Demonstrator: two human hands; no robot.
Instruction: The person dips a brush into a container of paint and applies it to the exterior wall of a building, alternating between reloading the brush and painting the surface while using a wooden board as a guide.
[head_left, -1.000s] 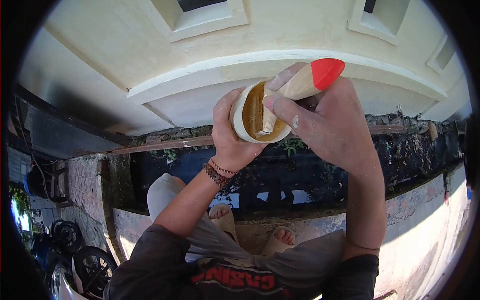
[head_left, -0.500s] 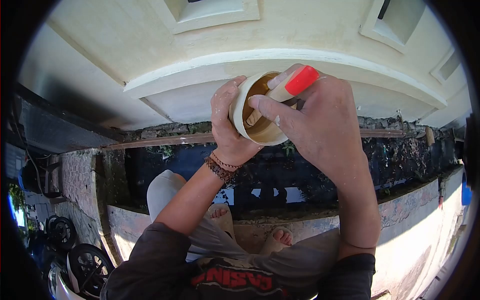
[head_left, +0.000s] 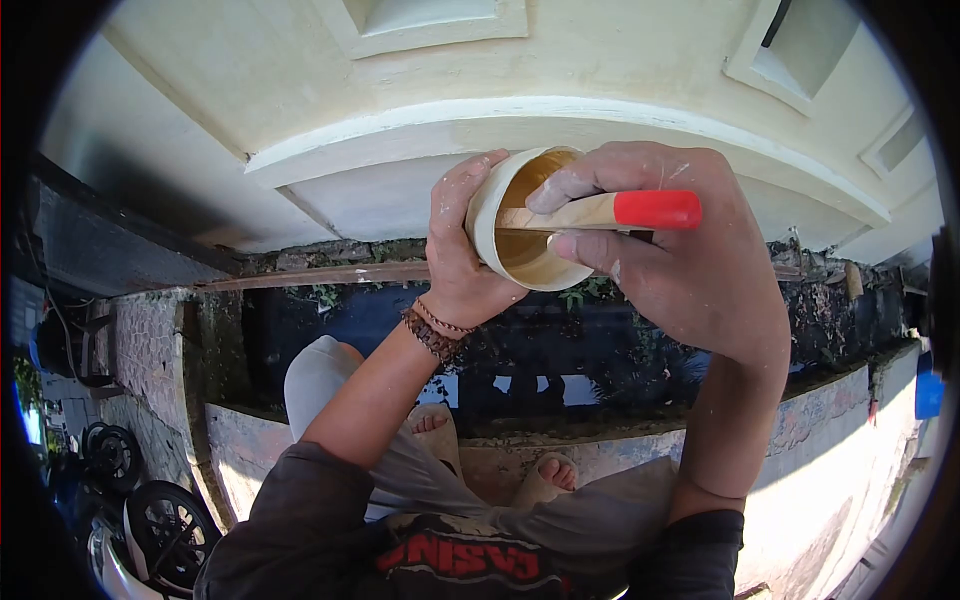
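Note:
My left hand [head_left: 458, 225] is wrapped round a cream-coloured cup [head_left: 484, 222], held tilted with its mouth facing right. The cup's inside is coated yellowish-brown. Between the thumb and fingers of my right hand [head_left: 690, 265] is a paintbrush [head_left: 580, 212] with a wooden, red-tipped handle. Its far end reaches into the cup, and I cannot make out the bristles. Pale specks of paint dot both hands. The cup is held in front of the cream wall [head_left: 600, 75], above a ditch.
Dark water fills the ditch [head_left: 540, 340] below my hands. A thin pipe or rail [head_left: 330, 277] runs along the wall's foot. My sandalled feet [head_left: 550, 478] rest on the concrete ledge [head_left: 800, 430]. A motorcycle [head_left: 170, 530] stands at lower left.
My right hand has moved right and turned, so the brush handle now lies nearly level, its red end pointing right instead of up and right. The cup stays in my left hand.

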